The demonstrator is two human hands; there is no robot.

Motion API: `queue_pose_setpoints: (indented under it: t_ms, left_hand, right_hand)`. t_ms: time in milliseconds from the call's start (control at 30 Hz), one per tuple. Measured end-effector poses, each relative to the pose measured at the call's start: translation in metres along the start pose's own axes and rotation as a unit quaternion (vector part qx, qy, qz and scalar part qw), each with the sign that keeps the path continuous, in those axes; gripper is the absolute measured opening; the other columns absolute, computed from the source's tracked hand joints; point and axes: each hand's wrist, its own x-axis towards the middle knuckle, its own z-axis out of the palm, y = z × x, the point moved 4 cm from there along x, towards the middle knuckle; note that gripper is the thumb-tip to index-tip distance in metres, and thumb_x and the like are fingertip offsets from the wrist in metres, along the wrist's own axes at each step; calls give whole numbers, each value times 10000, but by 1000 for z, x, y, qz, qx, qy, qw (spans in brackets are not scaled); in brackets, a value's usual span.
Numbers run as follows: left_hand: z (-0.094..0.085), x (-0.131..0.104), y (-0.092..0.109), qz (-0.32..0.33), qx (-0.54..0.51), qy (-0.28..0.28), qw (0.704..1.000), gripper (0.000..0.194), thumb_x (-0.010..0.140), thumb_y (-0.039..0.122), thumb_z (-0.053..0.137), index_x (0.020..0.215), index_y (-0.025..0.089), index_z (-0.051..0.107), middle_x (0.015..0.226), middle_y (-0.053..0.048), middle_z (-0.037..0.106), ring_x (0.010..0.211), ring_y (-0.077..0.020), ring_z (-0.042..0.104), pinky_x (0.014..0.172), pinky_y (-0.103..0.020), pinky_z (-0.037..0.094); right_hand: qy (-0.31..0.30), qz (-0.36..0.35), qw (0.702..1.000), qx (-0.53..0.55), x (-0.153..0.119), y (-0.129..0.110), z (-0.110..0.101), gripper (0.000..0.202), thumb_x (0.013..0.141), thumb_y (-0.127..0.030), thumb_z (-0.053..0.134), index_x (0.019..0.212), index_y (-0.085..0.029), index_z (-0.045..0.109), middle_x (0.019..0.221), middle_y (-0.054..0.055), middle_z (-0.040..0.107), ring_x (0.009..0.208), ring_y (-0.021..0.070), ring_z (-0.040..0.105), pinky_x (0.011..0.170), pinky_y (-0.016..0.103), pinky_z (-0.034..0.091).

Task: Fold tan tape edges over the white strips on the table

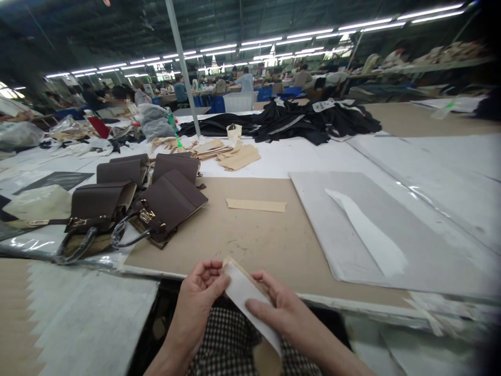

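Over my lap, just off the table's front edge, both hands hold a long folded strip (247, 293), white on the face toward me and tan along its edge and lower end. My left hand (205, 287) pinches its upper end between thumb and curled fingers. Lower down, my right hand (276, 304) grips the strip's side, thumb across the white face and fingers behind. A flat tan strip (256, 205) lies alone on the brown board (250, 235) in front of me.
Several dark brown handbags (172, 201) with wrapped handles lie at the left. Tan paper pieces (239, 157) and a black fabric heap (309, 121) are farther back. On the right, a grey sheet (313, 224) bears a white curved piece (370, 235). A metal pole (183, 68) rises behind.
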Motion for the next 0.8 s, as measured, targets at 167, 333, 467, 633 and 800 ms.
queue_pose_setpoints:
  t_ms: [167,333,467,633,800]
  left_hand:
    - [-15,14,1,-12,55,-35,998,465,785,268,816,1146,159,544,983,-38,666,737,-106,620,659,-228,522]
    - [-31,38,3,3,204,-31,979,566,770,194,754,1267,178,484,1089,-47,644,608,-79,617,662,-263,518]
    - [-39,53,4,44,353,-16,935,594,774,158,711,1322,182,484,1166,-69,632,686,-114,626,719,-287,516]
    - [-53,57,12,132,497,-4,858,468,822,226,719,1259,204,554,1122,-53,633,684,-139,579,698,-300,497]
    - [-69,59,24,214,519,-59,825,73,941,196,580,948,204,652,985,-43,642,926,-190,625,830,-317,518]
  right_hand:
    - [-1,-33,951,-307,32,-29,-34,313,917,-282,646,1226,-243,613,920,32,690,804,211,626,685,301,448]
    - [31,-134,788,-600,67,-27,-26,314,849,-42,615,1140,-157,637,984,104,687,905,290,636,791,424,514]
    - [46,-257,746,-613,76,-5,12,323,830,54,535,1071,-140,626,1131,128,630,1014,282,583,893,443,533]
    - [81,-284,776,-558,76,24,34,345,868,34,529,1160,-132,612,1119,118,623,998,276,566,886,439,550]
    - [108,-284,781,-546,74,29,31,402,871,25,553,1226,-156,606,1164,102,625,1006,264,559,895,421,540]
